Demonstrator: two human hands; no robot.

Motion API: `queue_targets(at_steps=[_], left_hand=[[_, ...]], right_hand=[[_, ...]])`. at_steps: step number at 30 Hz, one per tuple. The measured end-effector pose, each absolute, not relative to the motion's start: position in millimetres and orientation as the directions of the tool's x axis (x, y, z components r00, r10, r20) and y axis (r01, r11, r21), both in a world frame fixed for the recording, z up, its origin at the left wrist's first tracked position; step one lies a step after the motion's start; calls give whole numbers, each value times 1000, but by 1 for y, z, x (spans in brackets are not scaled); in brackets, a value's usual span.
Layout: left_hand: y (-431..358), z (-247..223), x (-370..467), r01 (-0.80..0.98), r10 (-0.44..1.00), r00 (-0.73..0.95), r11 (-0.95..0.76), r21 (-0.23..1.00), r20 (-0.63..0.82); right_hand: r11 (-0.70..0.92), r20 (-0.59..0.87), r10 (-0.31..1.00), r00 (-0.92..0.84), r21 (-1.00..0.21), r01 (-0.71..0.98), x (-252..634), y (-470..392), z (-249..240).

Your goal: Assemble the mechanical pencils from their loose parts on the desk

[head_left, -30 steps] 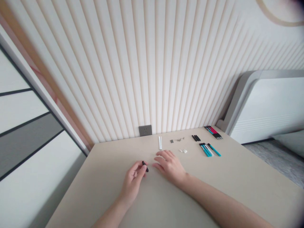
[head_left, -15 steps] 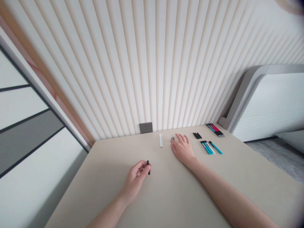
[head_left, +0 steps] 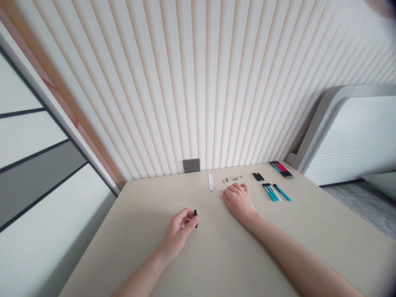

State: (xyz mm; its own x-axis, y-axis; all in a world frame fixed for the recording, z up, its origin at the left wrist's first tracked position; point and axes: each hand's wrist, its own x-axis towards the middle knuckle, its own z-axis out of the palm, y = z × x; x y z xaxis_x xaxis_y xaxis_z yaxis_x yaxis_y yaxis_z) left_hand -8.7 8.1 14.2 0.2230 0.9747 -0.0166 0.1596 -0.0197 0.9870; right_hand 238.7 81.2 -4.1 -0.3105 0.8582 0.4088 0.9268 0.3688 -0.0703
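Observation:
Between the thumb and fingers of my left hand (head_left: pixel 183 225) is a short black pen part (head_left: pixel 196 218), held nearly upright above the table. My right hand (head_left: pixel 238 200) rests palm down on the table with its fingers curled in; what they hold, if anything, is hidden. Just beyond its fingertips lie several small metal pieces (head_left: pixel 235 178). Thin white refills (head_left: pixel 210 182) lie to the left of these, and short black tubes (head_left: pixel 258 177) to the right. Teal and white pen barrels (head_left: pixel 272 192) lie right of my right hand.
Several red, teal and black pens (head_left: pixel 281 170) lie at the beige table's (head_left: pixel 148 198) back right corner. A dark socket (head_left: pixel 191 165) is on the ribbed wall behind. A grey-white headboard (head_left: pixel 355 132) stands at the right.
My right hand has drawn back slightly toward me and its fingers have curled, uncovering the small metal pieces. My left hand keeps hold of the black part, almost unmoved.

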Motion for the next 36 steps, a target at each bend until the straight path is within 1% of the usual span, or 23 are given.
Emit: queue_targets(at_steps=[3, 7, 10, 14, 15, 17, 20, 23, 26, 32, 36], left_hand=[[9, 14, -9, 147, 976, 218, -18, 989, -15], [11, 14, -8, 89, 973, 231, -18, 996, -3], [12, 16, -8, 74, 972, 234, -6, 997, -11], [10, 18, -6, 135, 969, 245, 10, 991, -43], [9, 18, -6, 161, 967, 251, 4, 987, -44], [7, 17, -5, 208, 964, 265, -20, 978, -37], [6, 15, -4, 231, 959, 283, -54, 971, -14], [7, 13, -4, 215, 953, 302, -54, 975, -13], [8, 12, -5, 211, 950, 311, -51, 976, -18], [9, 10, -6, 259, 954, 301, -95, 961, 13], [8, 12, -5, 292, 947, 319, -126, 948, 28]], right_hand=[[403, 390, 856, -340, -91, 911, 238, 77, -3], [500, 388, 830, -401, -198, 843, 237, 74, -5], [575, 439, 794, -420, -317, 754, 231, 68, -6], [605, 528, 785, -324, -546, 579, 219, 53, -3], [609, 537, 786, -307, -583, 538, 216, 48, -2], [622, 548, 779, -305, -616, 483, 210, 40, 0], [669, 565, 743, -360, -600, 439, 206, 31, 3], [728, 585, 686, -433, -551, 409, 206, 28, 5], [765, 591, 644, -485, -493, 415, 207, 29, 5], [828, 619, 557, -554, -364, 425, 210, 30, 4], [852, 626, 518, -583, -316, 418, 212, 30, 7]])
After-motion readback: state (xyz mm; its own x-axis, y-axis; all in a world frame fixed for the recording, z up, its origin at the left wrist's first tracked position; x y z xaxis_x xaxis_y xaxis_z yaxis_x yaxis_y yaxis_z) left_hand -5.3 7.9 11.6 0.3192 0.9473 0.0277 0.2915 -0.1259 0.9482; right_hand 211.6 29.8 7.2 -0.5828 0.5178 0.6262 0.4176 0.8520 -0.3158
